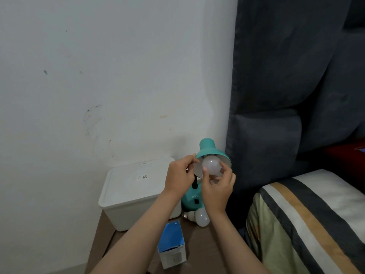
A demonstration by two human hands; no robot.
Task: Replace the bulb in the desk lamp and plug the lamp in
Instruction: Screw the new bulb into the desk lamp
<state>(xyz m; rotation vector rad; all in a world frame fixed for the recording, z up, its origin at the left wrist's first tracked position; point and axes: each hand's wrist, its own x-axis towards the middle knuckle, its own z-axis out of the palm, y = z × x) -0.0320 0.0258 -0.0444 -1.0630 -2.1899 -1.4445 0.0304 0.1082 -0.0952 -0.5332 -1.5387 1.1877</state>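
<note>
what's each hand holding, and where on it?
Left hand pinches the lamp shade at its rim. Right hand grips the bulb in the shade by its round glass end.

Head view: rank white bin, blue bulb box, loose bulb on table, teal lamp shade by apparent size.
1. white bin, clearly largest.
2. blue bulb box, though it sits nearest the camera, which inflates it.
3. teal lamp shade, partly hidden by the hands, so its place against the box is unsure.
4. loose bulb, smallest.

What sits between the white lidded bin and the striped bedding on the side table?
In the head view, the teal desk lamp's base and a loose bulb lie between the bin and the bedding.
</note>
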